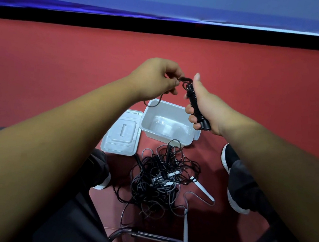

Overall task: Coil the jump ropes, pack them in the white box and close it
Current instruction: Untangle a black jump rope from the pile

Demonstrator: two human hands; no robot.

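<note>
Head view: my right hand (205,108) grips black rope handles (195,107); my left hand (155,78) pinches the cord (185,79) above the open white box (176,106).

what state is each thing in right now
white box: open, nothing inside, on the floor
lid: off, lying flat beside the box
rope pile: tangled, not coiled, on the floor
held rope: lifted above the box, not packed
right hand: grips the held rope's black handle
left hand: pinches its cord near the handle top
</note>
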